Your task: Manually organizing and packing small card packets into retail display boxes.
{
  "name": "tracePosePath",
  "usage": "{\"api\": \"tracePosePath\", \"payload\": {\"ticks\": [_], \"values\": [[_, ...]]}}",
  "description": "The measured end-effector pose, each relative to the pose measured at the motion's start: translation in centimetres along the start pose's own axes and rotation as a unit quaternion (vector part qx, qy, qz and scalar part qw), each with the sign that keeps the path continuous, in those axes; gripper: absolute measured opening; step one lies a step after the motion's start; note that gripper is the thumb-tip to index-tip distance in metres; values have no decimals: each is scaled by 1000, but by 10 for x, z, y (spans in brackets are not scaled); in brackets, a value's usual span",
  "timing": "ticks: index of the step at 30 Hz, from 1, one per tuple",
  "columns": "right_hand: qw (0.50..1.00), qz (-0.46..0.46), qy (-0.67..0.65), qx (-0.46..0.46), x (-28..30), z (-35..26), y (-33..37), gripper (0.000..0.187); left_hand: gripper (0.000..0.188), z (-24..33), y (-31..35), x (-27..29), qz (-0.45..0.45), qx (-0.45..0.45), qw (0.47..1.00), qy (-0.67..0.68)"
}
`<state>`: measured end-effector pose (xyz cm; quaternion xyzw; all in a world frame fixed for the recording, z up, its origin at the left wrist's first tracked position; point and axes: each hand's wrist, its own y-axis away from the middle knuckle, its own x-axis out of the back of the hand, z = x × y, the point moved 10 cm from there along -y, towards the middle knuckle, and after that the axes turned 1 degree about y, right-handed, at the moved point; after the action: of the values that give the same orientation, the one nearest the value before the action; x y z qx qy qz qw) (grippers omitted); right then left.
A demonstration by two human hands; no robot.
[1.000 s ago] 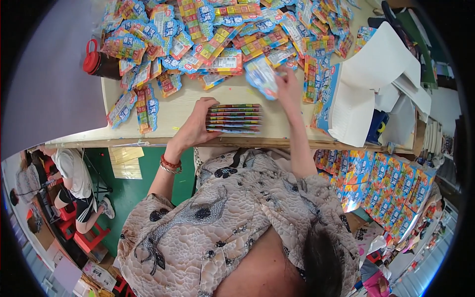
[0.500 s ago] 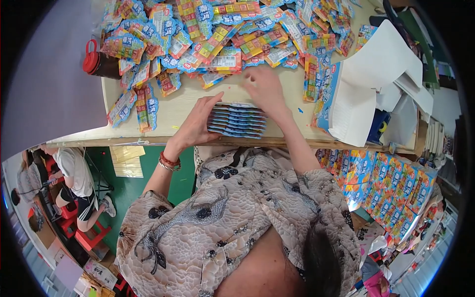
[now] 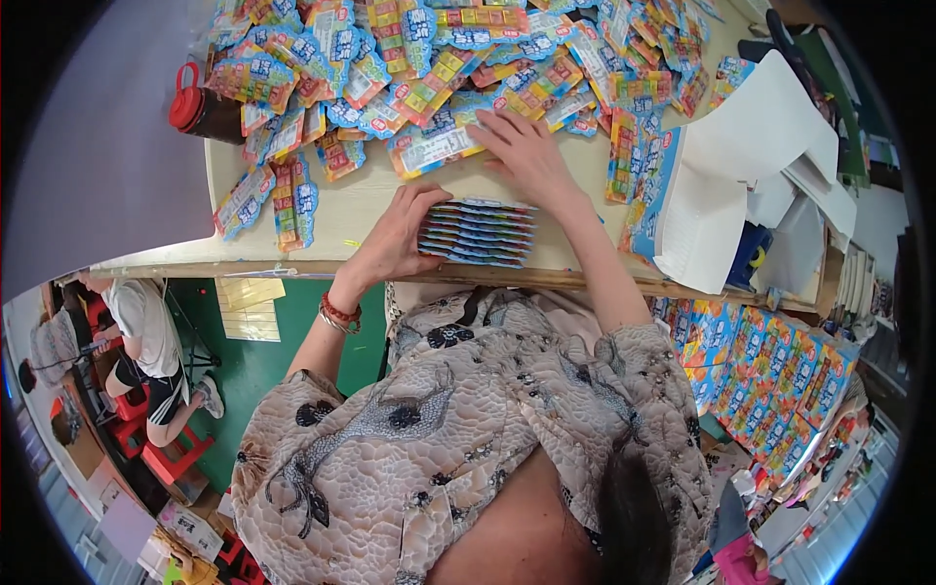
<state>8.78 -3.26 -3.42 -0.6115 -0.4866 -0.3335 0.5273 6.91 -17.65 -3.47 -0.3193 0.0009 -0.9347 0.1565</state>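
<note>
Near the table's front edge, my left hand (image 3: 393, 237) is closed on the left end of a stack of candy packets (image 3: 478, 234), thumb at the top and fingers at the side. The packets stand on edge, pressed together in layers. My right hand (image 3: 531, 161) reaches beyond the stack to the front of a loose pile. Its fingertips are on the right end of one candy packet (image 3: 434, 148), which lies with its pale label up; the fingers partly cover that end. Behind spreads the heap of colourful blue, yellow and red candy packets (image 3: 424, 93).
A dark jar with a red lid (image 3: 200, 109) lies at the table's left. Crumpled white card (image 3: 707, 195) covers the right side. Printed cartons (image 3: 770, 366) are stacked below right. Another person (image 3: 146, 336) sits at the left, beyond the green floor (image 3: 322, 341).
My right hand has come down onto the pale-labelled packet, which has slid nearer and tilted. My left hand still holds the stack; the whole view has shifted slightly.
</note>
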Motion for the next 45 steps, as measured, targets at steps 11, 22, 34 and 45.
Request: {"api": "tracePosePath", "payload": {"ticks": [11, 22, 34, 45], "values": [[998, -4, 66, 16, 50, -6, -8, 28, 87, 7, 7, 0, 16, -21, 998, -53], [979, 33, -34, -197, 115, 19, 25, 12, 93, 4, -2, 1, -34, 40, 999, 8], [973, -161, -13, -162, 59, -11, -59, 31, 92, -14, 4, -8, -22, 71, 970, 231], [859, -243, -393, -221, -19, 14, 30, 46, 101, -26, 4, 9, 133, 57, 977, 159]]}}
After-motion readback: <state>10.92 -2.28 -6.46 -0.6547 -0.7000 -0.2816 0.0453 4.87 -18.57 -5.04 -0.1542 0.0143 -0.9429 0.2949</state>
